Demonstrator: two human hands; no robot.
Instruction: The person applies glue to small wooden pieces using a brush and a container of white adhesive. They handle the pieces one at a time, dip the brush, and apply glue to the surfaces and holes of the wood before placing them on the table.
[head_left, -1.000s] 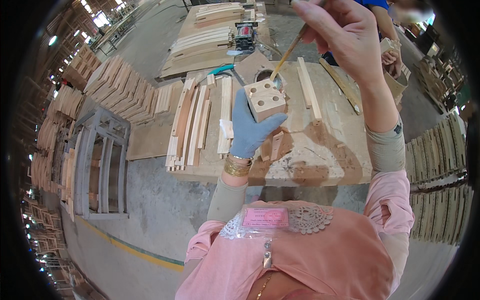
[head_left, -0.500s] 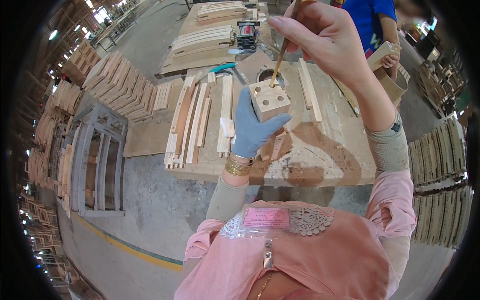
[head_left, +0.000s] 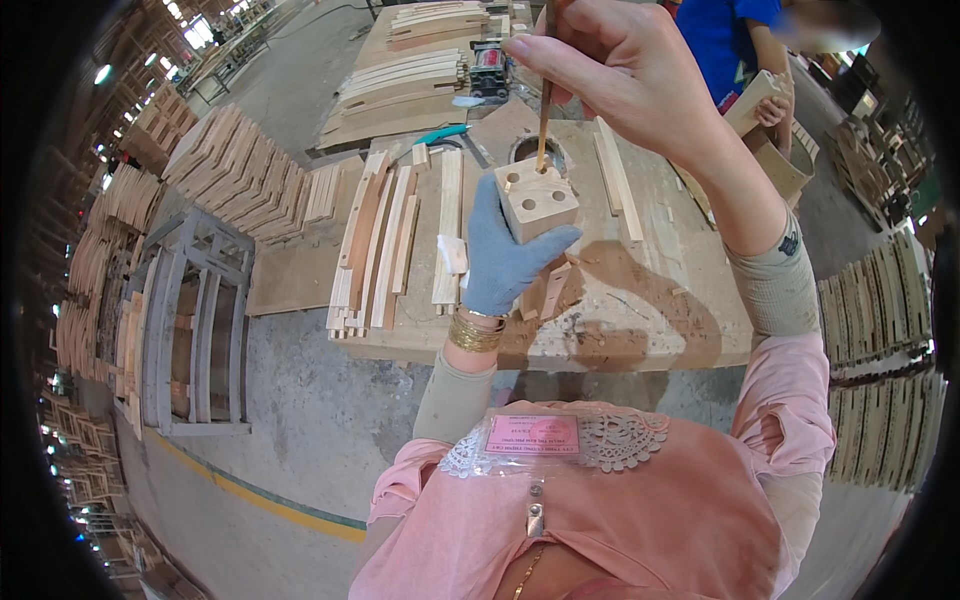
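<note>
My left hand (head_left: 505,255), in a grey glove, is closed around a pale wooden block (head_left: 545,208) above the worktable. Several round holes show in the block's top face. Raised above it, my bare right hand (head_left: 625,75) pinches a thin wooden stick (head_left: 543,135). The stick's lower end is at a hole near the far edge of the block, and its tip is hidden there. Under the gloved hand, a small piece of wood with holes (head_left: 556,290) rests on the table. A round opening or container (head_left: 528,148) lies just beyond the block, partly covered by it.
Wooden strips (head_left: 385,240) lie on the worktable (head_left: 665,335) to the left, with a pair of strips (head_left: 618,180) at the right. A teal-handled tool (head_left: 440,134) lies farther back. At the upper right a co-worker (head_left: 725,45) holds a wooden piece. A grey rack (head_left: 170,340) stands left.
My right hand has shifted a little to the left, and the stick stands more upright at the block. My left hand and the block have barely moved.
</note>
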